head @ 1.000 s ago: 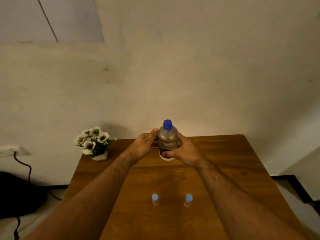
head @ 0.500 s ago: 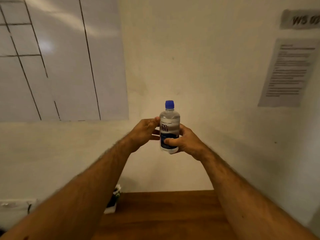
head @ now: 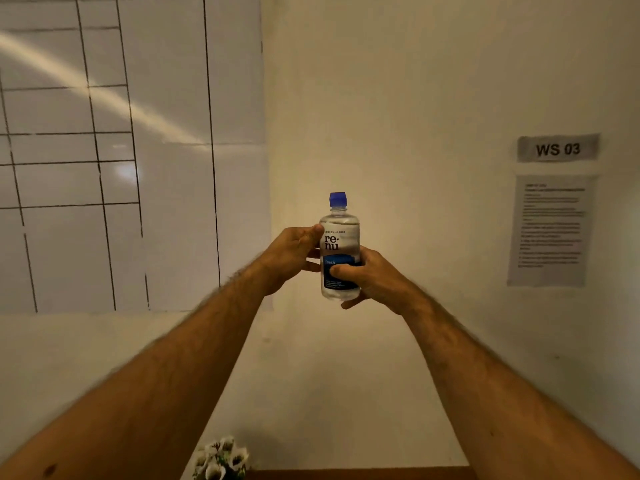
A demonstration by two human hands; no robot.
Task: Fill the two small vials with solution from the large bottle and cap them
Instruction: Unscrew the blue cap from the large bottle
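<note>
Support surface: a wooden table (head: 363, 474), brown, seen only as a thin strip of its far edge along the bottom of the head view, running from about mid-frame toward the right until a forearm covers it. The strip butts against the pale wall behind. On it, at the left end of the visible strip, stands a small bunch of white flowers (head: 221, 457) with dark centres and some green leaves; only the upper blooms show, the container below them is cut off by the frame edge. The flowers sit close to the wall. Rest of the tabletop lies outside the view.
</note>
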